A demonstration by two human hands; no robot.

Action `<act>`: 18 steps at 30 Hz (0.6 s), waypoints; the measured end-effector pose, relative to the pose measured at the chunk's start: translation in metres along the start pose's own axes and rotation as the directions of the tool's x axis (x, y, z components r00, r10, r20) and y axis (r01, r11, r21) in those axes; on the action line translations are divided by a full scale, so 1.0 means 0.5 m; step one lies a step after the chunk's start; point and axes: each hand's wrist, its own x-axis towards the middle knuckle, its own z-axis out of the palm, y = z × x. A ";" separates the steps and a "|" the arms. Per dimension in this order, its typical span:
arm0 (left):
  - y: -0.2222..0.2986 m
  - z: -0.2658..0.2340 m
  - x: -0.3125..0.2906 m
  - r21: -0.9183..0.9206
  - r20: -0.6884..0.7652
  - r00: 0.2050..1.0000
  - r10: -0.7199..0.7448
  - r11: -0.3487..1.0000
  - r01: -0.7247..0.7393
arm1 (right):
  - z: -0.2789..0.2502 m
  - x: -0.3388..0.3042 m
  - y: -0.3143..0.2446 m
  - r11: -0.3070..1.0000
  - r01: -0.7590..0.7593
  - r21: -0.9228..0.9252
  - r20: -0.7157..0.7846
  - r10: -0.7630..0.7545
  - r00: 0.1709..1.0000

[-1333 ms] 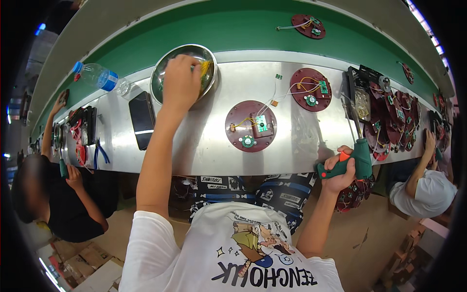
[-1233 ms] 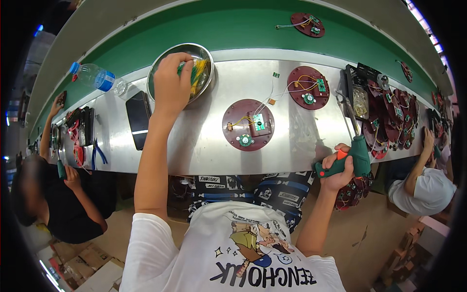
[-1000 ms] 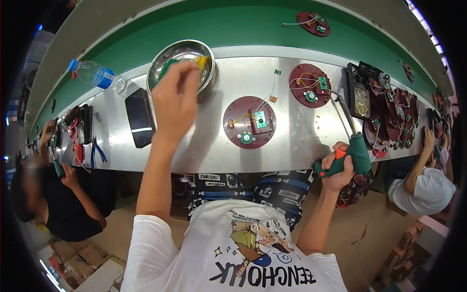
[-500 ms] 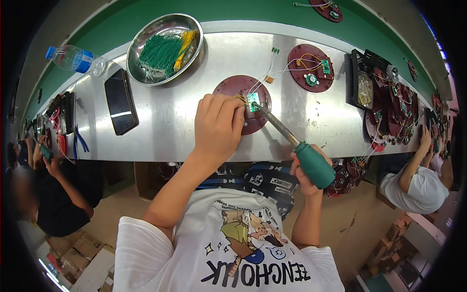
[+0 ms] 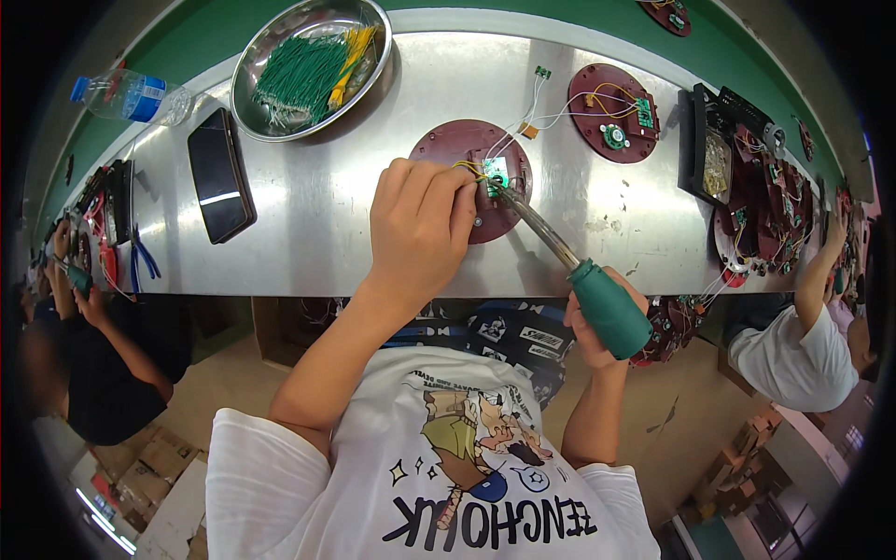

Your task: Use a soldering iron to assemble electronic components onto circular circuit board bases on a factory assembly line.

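My right hand (image 5: 597, 322) is wrapped round the green handle of a soldering iron (image 5: 609, 308). The iron's metal tip rests at a small green circuit board (image 5: 497, 175) mounted on a dark red round plate (image 5: 448, 142). My left hand (image 5: 422, 213) lies over the plate's left side, thumb and forefinger pinched together around a thin yellow wire (image 5: 467, 166) beside the board. White wires run from the board toward a small brown connector (image 5: 529, 131) and a tiny green board (image 5: 542, 72). A second red round plate (image 5: 597, 84), with wires and a board, lies farther right.
A metal bowl (image 5: 381, 82) holds green and yellow wires. A phone (image 5: 220, 177) and a plastic bottle (image 5: 131, 96) lie at the left, near blue-handled pliers (image 5: 145, 259). A black box (image 5: 714, 154) and piled red plates (image 5: 765, 201) stand right. People work on both sides.
The bench and everything on it sit slightly higher in the picture. Both hands keep their hold, and the iron's tip stays at the board.
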 end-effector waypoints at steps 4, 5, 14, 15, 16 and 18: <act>0.000 0.000 0.000 -0.004 -0.004 1.000 0.004 1.000 -0.004 | -0.001 -0.013 0.007 0.992 -0.075 0.106 -0.009 0.076 0.997; 0.001 -0.001 0.000 -0.007 -0.002 1.000 0.003 1.000 -0.003 | 0.000 -0.016 0.010 0.980 -0.079 0.182 -0.032 0.086 0.996; -0.001 -0.002 0.001 0.005 -0.014 1.000 0.020 1.000 -0.020 | 0.004 -0.021 0.005 0.974 -0.114 0.194 -0.057 0.128 0.990; 0.000 -0.001 0.000 0.004 -0.014 1.000 0.020 1.000 -0.020 | 0.002 -0.020 0.005 0.974 -0.114 0.194 -0.056 0.127 0.990; 0.001 0.000 0.000 -0.002 -0.014 1.000 0.016 1.000 -0.016 | 0.002 -0.018 0.007 0.990 -0.058 0.130 -0.045 0.064 0.997; 0.001 0.000 0.000 -0.008 -0.014 1.000 0.011 1.000 -0.011 | 0.002 -0.013 0.007 0.998 0.000 0.067 -0.030 0.002 1.000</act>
